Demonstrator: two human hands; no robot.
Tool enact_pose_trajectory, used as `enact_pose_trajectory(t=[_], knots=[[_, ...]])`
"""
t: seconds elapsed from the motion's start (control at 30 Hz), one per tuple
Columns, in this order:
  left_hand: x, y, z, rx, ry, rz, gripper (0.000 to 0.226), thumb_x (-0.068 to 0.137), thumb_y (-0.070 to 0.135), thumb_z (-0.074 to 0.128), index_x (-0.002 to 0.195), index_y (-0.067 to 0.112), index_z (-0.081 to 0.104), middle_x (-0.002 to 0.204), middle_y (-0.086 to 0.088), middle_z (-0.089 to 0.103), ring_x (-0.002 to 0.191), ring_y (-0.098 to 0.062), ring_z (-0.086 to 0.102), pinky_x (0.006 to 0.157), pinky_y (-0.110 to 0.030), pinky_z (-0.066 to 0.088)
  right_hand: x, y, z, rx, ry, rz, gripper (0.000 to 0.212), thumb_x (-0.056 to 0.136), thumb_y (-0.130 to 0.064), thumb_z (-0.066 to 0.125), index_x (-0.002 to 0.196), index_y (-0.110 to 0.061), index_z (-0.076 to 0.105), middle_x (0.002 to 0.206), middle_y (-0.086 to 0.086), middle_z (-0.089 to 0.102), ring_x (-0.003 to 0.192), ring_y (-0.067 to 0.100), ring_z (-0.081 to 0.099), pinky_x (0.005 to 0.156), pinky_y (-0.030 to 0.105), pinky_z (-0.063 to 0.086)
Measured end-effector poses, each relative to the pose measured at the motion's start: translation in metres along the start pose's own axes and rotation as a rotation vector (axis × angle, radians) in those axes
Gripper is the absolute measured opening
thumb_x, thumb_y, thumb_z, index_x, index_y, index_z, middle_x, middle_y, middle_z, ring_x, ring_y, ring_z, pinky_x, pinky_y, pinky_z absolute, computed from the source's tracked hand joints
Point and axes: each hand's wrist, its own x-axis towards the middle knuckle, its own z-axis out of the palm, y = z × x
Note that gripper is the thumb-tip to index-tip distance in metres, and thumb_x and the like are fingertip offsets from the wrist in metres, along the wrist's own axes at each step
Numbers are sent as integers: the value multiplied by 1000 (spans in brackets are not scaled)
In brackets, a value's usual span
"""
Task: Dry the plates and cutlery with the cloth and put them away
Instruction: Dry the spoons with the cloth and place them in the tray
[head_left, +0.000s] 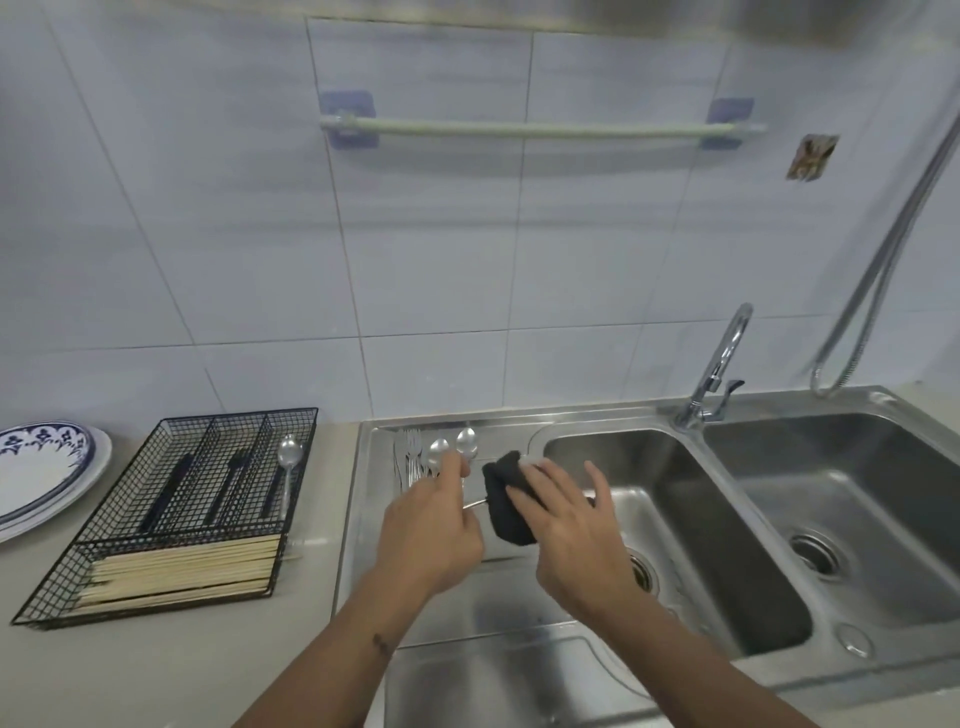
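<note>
Centrally, left hand (428, 525) fingers pinching a spoon handle (475, 503), right hand (563, 514) fingers wrapping black cloth (506, 501) round it

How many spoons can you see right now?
3: one spoon in the wire tray, two spoons on the drainboard beside the forks. The cloth wraps another utensil, type unclear.

Around the sink

A chrome tap (719, 364) stands behind the double steel sink (878, 400). An empty rail (540, 129) crosses the tiled wall (208, 208), beside a small sticker (812, 156), perhaps a picture. A hose (883, 260) hangs right
</note>
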Motion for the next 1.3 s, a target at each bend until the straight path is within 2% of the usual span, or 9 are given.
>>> enact_pose_trajectory(t=[0.13,0.3,0.53,0.7,0.83,0.97,1.07,1.17,1.3], knots=[[-5,-1,1,33,-81,-2,36,91,22,52,115,35,30,82,9,60,74,-13,54,64,-32,39,-14,3,-1,59,-89,173,73,52,-5,74,123,-23,65,133,0,61,125,28,56,104,57,37],[-13,-5,1,22,-220,-69,55,86,2,49,128,35,38,108,14,70,97,-13,60,75,-30,46,-7,20,-14,289,98,393,68,62,8,60,128,-10,62,135,9,58,119,35,56,97,48,46],[-12,6,-12,-245,-203,-31,47,88,13,48,121,43,35,74,9,71,70,-9,64,70,-39,56,-16,-16,-10,325,67,-4,66,69,3,58,133,-11,58,142,8,52,123,28,54,99,42,48],[-24,-2,-8,-420,-203,-83,35,94,14,47,111,44,41,59,0,59,53,-11,52,61,-42,51,-22,-5,-5,438,4,200,69,72,5,55,138,-17,56,142,6,52,122,29,55,99,40,47],[-28,-5,-4,-586,-176,-142,30,99,15,51,111,42,47,59,1,55,57,-12,52,63,-37,52,-27,-10,-6,552,26,117,73,72,-3,39,139,-29,53,147,-1,44,125,21,50,95,36,51],[-35,-6,-4,-608,-190,-146,28,100,13,51,111,38,48,59,2,54,58,-12,50,59,-25,47,-24,3,-5,601,37,321,69,74,4,43,135,-23,58,138,-2,52,115,24,58,93,40,52],[-34,-2,-7,-605,-191,-155,26,100,13,51,110,37,49,64,2,66,59,-6,56,60,-16,47,-24,-8,-10,622,72,232,68,73,-3,38,134,-26,58,141,-3,47,117,16,55,98,31,49],[-31,2,-10,-612,-268,-178,24,100,20,56,115,37,50,74,3,73,70,-11,64,73,-25,51,-27,-10,-10,646,90,223,63,74,-4,40,129,-22,63,142,-2,47,122,14,53,102,24,45],[-31,7,-8,-707,-393,-216,34,99,12,56,123,35,47,81,3,75,60,-4,60,67,-24,52,-30,-14,-9,618,60,159,54,76,-4,47,126,-18,65,141,-1,48,125,17,51,104,31,46]])
